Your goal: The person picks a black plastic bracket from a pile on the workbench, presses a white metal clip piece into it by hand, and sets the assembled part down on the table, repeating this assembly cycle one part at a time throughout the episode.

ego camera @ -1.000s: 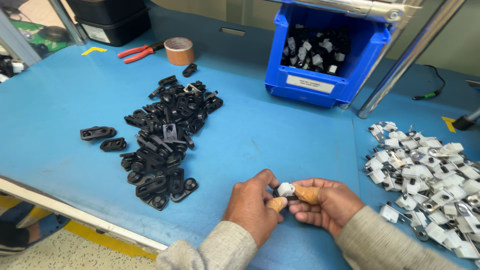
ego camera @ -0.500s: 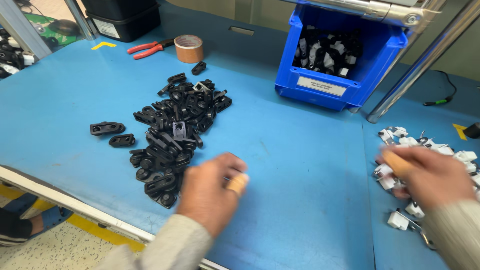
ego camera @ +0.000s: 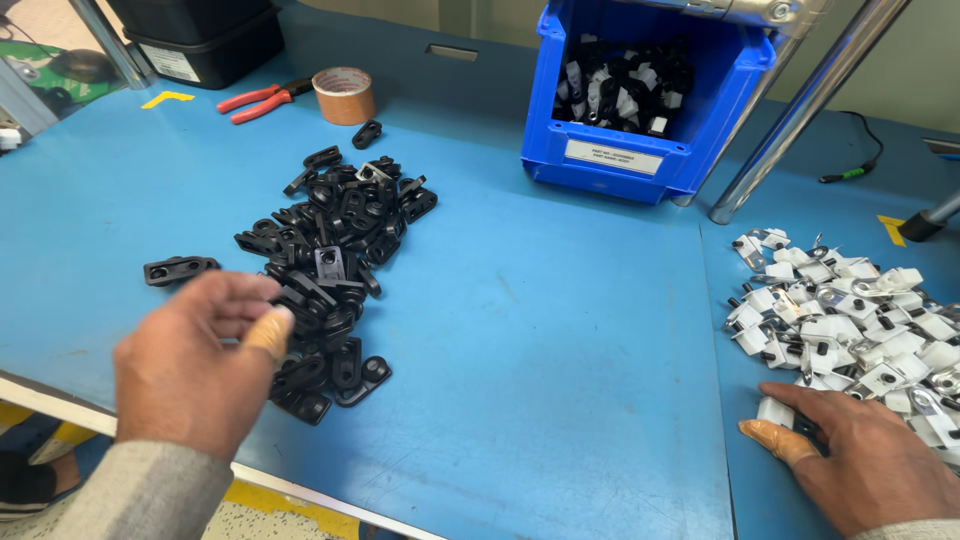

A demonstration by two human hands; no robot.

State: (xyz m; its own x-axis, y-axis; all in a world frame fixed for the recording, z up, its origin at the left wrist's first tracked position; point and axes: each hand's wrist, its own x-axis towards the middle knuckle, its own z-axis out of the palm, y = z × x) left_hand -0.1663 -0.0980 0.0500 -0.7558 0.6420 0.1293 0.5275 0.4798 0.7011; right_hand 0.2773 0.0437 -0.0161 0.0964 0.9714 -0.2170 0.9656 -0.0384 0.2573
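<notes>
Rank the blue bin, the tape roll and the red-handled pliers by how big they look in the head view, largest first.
1. blue bin, largest by far.
2. red-handled pliers, longer than the roll but thin.
3. tape roll; close to the pliers, so this order is unsure.

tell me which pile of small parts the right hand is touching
The white and metal pile at the table's right edge; the right hand rests on its near corner. The black pile lies by the left hand.

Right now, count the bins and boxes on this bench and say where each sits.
2. A blue bin of parts stands at the back, right of centre. A black box sits at the back left corner, cut off by the frame; others may be out of view.
</notes>
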